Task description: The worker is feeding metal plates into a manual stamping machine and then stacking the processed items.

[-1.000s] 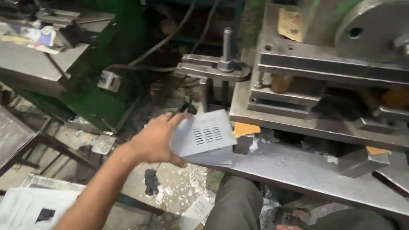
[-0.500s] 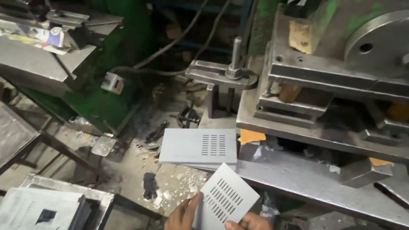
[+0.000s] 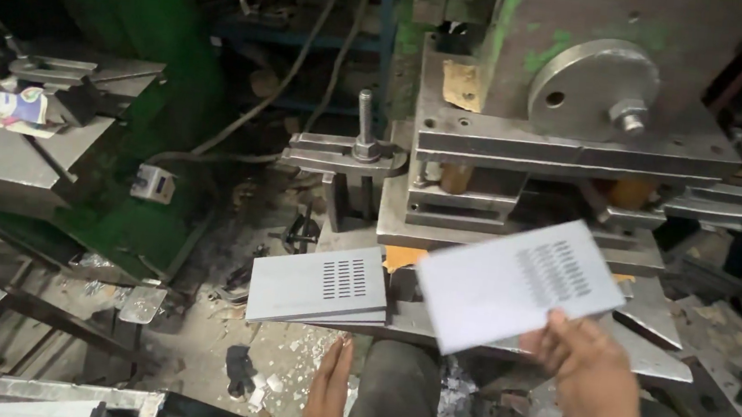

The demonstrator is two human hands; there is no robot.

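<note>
The right hand [image 3: 594,389] grasps a blurred grey slotted metal sheet [image 3: 518,286] by its lower edge, long axis seemingly pointing toward the steel press bed [image 3: 477,232], while the left hand [image 3: 329,404] rests open near the stack of similar sheets [image 3: 318,285].

The flat grey slotted metal sheet [image 3: 518,282] at near right is motion-blurred, its edges soft, and its near corner is hidden under the right hand [image 3: 594,384], whose wrist the bottom edge cuts off. The left hand [image 3: 334,404] is also cropped there. The stack of grey slotted plates [image 3: 314,285] hides its lower sheets; their count cannot be told.
</note>
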